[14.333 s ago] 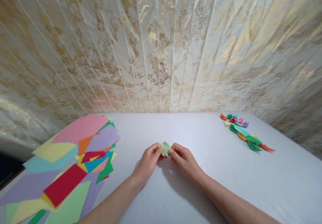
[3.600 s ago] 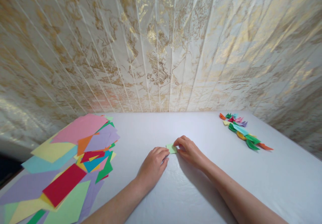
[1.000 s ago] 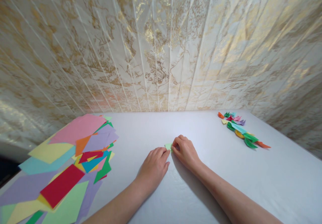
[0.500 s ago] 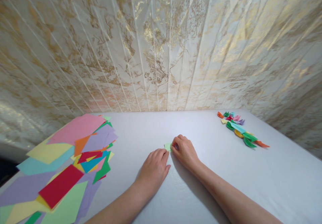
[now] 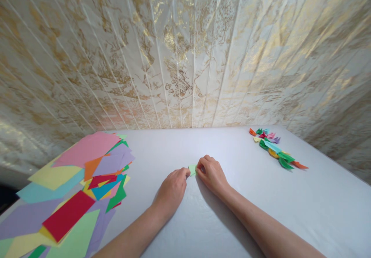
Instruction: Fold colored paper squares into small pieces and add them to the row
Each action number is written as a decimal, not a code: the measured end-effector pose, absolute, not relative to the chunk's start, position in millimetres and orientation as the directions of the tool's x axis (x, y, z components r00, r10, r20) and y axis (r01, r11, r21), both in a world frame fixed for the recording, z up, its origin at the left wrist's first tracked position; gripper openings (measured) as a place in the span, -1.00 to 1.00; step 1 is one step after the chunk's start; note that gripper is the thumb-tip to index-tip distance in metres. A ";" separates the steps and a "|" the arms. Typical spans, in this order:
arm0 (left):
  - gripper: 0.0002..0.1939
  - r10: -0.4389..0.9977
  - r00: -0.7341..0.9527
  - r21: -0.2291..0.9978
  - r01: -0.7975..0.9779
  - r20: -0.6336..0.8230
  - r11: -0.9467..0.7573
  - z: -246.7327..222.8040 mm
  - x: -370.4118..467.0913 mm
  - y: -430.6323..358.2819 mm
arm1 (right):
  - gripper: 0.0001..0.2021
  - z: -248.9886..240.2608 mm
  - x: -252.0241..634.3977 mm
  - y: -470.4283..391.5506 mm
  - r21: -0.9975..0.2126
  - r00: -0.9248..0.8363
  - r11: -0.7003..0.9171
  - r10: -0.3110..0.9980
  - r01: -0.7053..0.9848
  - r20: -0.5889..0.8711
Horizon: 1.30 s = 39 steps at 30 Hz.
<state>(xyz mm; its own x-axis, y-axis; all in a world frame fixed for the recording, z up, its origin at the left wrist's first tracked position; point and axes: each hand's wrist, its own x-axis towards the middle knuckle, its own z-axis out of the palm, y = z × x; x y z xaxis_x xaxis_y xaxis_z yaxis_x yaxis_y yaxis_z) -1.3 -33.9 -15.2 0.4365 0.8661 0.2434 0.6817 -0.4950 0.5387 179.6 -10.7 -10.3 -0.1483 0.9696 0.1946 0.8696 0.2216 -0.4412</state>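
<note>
A small folded piece of light green paper (image 5: 192,170) lies on the white table between my hands. My right hand (image 5: 212,175) pinches its right edge, with thumb and fingers closed together. On the other side, my left hand (image 5: 172,188) has its fingers curled, and the fingertips meet the paper's left edge in a pinch. Parts of the paper are covered by the fingertips, so the exact folds cannot be made out.
Many loose coloured paper sheets, among them a red rectangle (image 5: 68,215) and a pink sheet (image 5: 87,150), spread over the table's left side. Several folded paper figures (image 5: 272,146) sit in a group at the far right. A gold-patterned curtain (image 5: 179,57) hangs behind the table (image 5: 162,146).
My left hand has shifted slightly left, from the paper's lower edge to its left edge, its fingers more curled. My right hand keeps its pinch. The whole view has shifted slightly.
</note>
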 end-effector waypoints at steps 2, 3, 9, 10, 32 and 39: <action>-0.61 0.866 0.424 0.551 0.671 0.265 -0.497 -17.7 -3.0 -30.7 | -0.92 -10.2 179.5 -10.9 -0.441 -0.146 0.220 0.970 0.870 0.195; -0.57 0.856 0.436 0.543 0.664 0.277 -0.513 -18.5 -3.4 -30.0 | -0.92 -10.2 179.4 -10.9 -0.440 -0.143 0.218 0.970 0.871 0.196; -0.39 0.791 0.565 0.433 0.667 0.237 -0.606 -19.8 -1.9 -32.9 | -0.92 -10.4 179.6 -11.3 -0.440 -0.137 0.211 0.971 0.873 0.195; -0.40 0.790 0.569 0.418 0.675 0.229 -0.607 -19.9 -1.6 -33.6 | -0.92 -10.4 179.6 -11.3 -0.442 -0.137 0.211 0.971 0.872 0.194; -0.50 0.801 0.559 0.366 0.715 0.212 -0.596 -19.4 3.2 -36.4 | -0.94 -12.5 179.6 -11.1 -0.426 -0.130 0.210 0.969 0.880 0.210; -0.47 0.801 0.558 0.377 0.709 0.216 -0.596 -19.6 1.5 -37.8 | -0.77 -14.3 182.6 -10.8 -0.471 -0.181 0.251 0.965 0.846 0.190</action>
<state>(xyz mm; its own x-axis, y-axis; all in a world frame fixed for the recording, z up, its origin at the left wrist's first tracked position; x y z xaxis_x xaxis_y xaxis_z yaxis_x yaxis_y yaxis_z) 1.5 -37.8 -19.6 0.5580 0.8013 0.2158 0.7093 -0.5955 0.3771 182.6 -10.8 -14.3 -0.1808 0.9649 0.1903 0.8456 0.2514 -0.4710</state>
